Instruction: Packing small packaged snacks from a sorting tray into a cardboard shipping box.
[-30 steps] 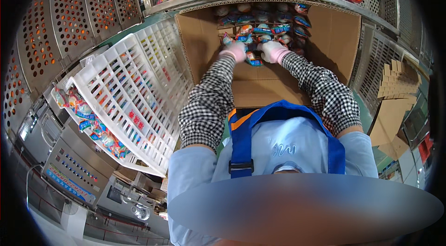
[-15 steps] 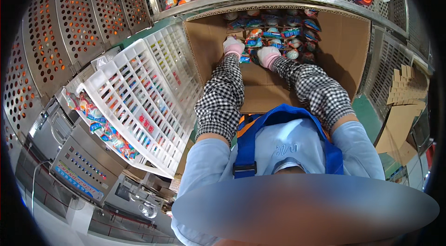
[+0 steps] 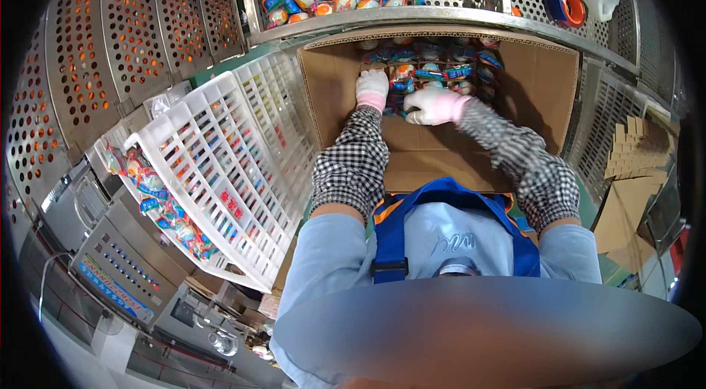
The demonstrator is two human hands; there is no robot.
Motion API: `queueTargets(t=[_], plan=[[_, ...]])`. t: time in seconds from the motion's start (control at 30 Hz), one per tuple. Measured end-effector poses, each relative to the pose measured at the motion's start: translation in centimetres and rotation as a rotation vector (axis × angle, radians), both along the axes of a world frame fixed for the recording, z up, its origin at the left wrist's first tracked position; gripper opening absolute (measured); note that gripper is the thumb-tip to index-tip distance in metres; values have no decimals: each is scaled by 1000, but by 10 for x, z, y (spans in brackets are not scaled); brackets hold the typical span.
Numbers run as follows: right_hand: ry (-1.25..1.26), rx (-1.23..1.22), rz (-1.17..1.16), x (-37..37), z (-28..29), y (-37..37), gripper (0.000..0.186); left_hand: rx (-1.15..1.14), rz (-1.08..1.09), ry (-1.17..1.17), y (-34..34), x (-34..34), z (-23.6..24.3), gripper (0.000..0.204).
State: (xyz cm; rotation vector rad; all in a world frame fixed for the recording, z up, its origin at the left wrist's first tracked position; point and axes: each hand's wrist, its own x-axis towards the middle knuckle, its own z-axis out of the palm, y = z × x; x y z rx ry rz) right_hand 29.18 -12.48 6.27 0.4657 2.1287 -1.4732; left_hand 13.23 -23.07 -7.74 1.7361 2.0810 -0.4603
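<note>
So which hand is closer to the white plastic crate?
Left. The left hand is inside the cardboard box by its left wall, next to the white plastic crate. The right hand is further right, mid-box, on the snack packets.

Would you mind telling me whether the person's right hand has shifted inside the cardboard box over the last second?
Yes. The right hand has moved rightward, away from the left hand; earlier the two sat close together near the middle of the cardboard box, over the packets.

Both forearms in checked sleeves reach forward toward twelve o'clock, the gloved left hand lying flat with fingers pointing ahead, the gloved right hand curled, angled toward ten o'clock just beside it.
</note>
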Motion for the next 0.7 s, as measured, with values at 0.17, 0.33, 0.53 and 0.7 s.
queueTargets(t=[0.17,0.33,0.53,0.7], plan=[[469,-362,-590,0,159,120,29,24,-77,62,24,7,22,19],[385,502,-282,-47,104,210,34,-274,-21,-107,3,15,15,25],[-177,843,579,-72,-25,199,39,-487,21,-456,89,33,114,44],[-246,717,403,-69,-23,211,48,279,288,-1509,115,-42,310,30]])
